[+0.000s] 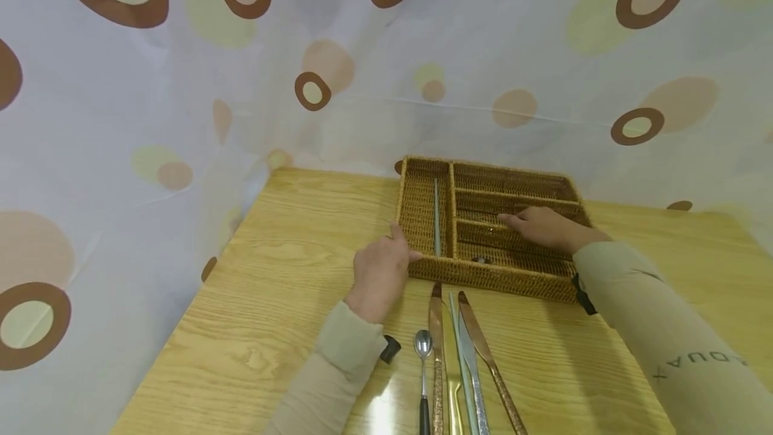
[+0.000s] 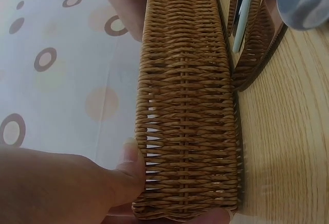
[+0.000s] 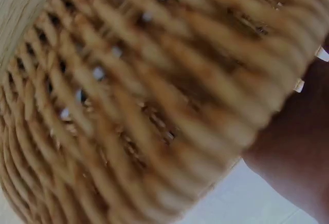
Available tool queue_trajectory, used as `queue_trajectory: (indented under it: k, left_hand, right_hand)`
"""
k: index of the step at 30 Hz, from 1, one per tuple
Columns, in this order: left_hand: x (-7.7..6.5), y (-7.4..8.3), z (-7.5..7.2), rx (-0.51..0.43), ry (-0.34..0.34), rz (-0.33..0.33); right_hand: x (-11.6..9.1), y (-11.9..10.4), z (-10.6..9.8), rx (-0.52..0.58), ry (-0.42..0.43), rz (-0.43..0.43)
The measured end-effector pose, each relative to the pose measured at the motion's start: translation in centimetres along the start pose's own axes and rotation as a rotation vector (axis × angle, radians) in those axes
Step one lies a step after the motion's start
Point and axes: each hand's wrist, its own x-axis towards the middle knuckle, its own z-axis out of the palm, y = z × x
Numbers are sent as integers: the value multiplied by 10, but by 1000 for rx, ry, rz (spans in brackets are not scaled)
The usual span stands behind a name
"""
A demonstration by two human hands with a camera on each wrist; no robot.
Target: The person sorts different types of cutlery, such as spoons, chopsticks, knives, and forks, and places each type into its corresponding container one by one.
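Observation:
A brown wicker cutlery tray with several compartments stands on the wooden table. My left hand grips its front left corner; in the left wrist view the thumb presses the rim and a fingertip shows low on the woven side. My right hand reaches over the right side into the middle compartments. Its fingers are partly hidden there, and whether they hold anything is unclear. In the right wrist view the blurred wicker wall covers the fingers. One pale green chopstick lies in the left compartment.
In front of the tray lie a black-handled spoon, copper knives, a gold knife, a silver-blue knife and a pale green stick. A patterned cloth hangs behind the table.

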Motion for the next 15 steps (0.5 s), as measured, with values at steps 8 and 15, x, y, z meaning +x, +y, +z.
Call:
queue_trajectory:
  k: [8, 15]
  left_hand:
    - [0, -1, 1, -35, -6, -7]
    - [-1, -1, 1, -16, 45, 14]
  right_hand:
    - [5, -13, 3, 29, -34, 21]
    - [8, -14, 11, -21, 7, 94]
